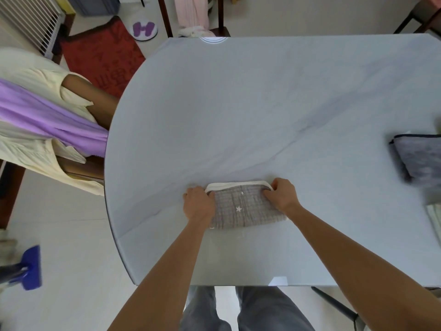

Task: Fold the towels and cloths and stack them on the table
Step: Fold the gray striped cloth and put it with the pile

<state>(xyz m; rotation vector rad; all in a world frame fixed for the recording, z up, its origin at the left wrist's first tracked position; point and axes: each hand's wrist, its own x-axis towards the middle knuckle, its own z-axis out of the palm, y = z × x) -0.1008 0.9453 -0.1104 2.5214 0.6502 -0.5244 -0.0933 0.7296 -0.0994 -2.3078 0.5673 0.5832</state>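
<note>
Both hands grip the checked cloth [243, 207] on the table [262, 111], near the front edge: left hand [198, 204] pinches its left end, right hand [282, 195] its right end, so this fold is approx. done, I think. A folded grey towel [420, 156] lies at the right edge, well apart. Purple towel [47, 118] and cream cloth [31, 72] hang unfolded at left, i.e. much is left.

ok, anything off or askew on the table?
Nothing stands out. Both hands, left and right, grip the checked cloth, lying flat on the table. A grey cloth sits folded at the right edge.
</note>
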